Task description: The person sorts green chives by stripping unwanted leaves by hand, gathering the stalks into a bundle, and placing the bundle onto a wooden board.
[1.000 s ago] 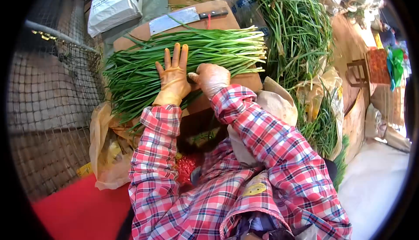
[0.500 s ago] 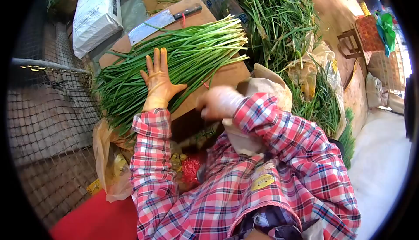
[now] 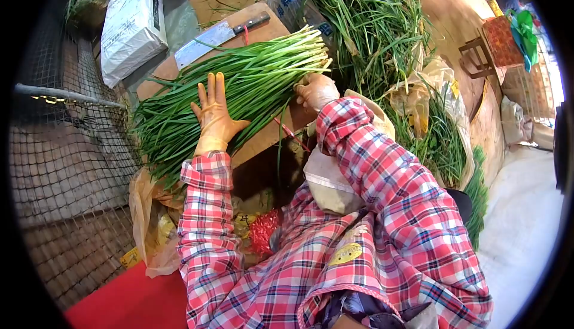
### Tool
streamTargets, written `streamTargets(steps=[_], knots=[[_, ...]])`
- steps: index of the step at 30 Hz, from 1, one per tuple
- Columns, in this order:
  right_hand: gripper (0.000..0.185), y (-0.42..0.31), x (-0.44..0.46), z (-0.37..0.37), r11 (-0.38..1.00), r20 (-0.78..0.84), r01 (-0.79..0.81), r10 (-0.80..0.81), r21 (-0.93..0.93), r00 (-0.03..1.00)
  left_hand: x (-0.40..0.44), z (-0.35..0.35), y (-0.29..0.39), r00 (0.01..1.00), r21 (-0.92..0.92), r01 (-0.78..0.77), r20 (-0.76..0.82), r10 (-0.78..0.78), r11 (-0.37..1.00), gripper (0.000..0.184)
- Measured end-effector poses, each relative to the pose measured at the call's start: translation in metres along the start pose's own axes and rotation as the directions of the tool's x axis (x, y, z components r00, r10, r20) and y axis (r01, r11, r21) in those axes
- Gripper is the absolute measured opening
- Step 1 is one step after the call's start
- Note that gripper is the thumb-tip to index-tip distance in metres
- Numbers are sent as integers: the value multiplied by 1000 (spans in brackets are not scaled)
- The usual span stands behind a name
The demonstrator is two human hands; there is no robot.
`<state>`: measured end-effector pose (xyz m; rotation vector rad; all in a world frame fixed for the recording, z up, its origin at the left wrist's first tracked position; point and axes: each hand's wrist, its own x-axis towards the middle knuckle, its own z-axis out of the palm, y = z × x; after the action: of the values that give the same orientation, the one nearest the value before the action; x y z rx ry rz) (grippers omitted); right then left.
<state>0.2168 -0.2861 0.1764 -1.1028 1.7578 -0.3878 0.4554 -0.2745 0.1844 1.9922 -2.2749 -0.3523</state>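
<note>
A thick bundle of garlic chives [image 3: 239,81] lies across a wooden board [image 3: 254,146], pale stem ends at the right and green tips at the left. My left hand [image 3: 215,116], in an orange-yellow glove, rests flat on the leaves with fingers spread. At the lower edge of the stem ends is my right hand [image 3: 317,93], its fingers curled and pressed together on the chive stems; the fingertips are partly hidden. A thin red strip [image 3: 286,128] hangs at the board's edge below it. Behind the bundle lies a cleaver [image 3: 206,43] with a black handle.
A large heap of chives [image 3: 373,24] stands beyond my right hand, with more in a plastic bag [image 3: 442,131]. White wrapped package [image 3: 133,30] sits back left. Wire netting [image 3: 72,167] and a metal bar [image 3: 69,94] border the left. Red twine [image 3: 263,232] lies near my lap.
My right hand has moved up and right from below the board to the stem ends, its fingers now on the stems. The left hand stays spread on the leaves.
</note>
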Motion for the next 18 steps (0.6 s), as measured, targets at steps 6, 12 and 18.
streamTargets(steps=[6,12,18], knots=[[11,-30,-79,-21,957,906,24,-283,290,314,0,-1,0,1000,-16,18,8,-18,1000,127],[33,-50,-58,49,825,40,411,-430,-389,902,0,1,-2,1000,-28,19,-23,-20,999,124],[42,-60,-41,86,771,20,291,-340,-566,940,1,10,-6,999,-53,16,-49,-18,998,114]])
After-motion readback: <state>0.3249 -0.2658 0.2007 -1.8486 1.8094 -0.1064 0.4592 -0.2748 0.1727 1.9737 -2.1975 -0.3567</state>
